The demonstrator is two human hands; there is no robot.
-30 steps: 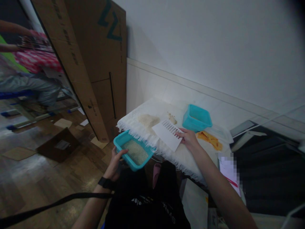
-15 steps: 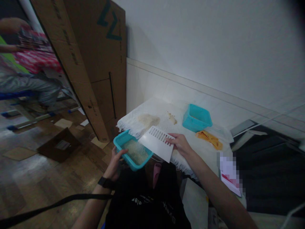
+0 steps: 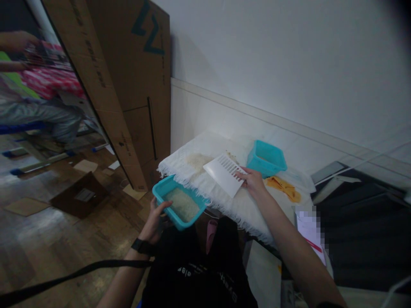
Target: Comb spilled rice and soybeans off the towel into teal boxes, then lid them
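Head view: left hand (image 3: 155, 220) clamped on a teal tub (image 3: 183, 224), eight o'clock from the slotted white card (image 3: 221, 175) pinched in the right hand (image 3: 254, 184); loose grains (image 3: 194, 161) at the card's ten o'clock; I judge scraping in hand; next needs a low tubward sweep.

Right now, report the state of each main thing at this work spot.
Near tub: open, part-filled, held by left fingers
Slotted sheet: gripped by right fingers
Pale heap: loose, spread low
Far tub: open, upright
Orange cloth: crumpled
White cloth: spread, fringe hanging
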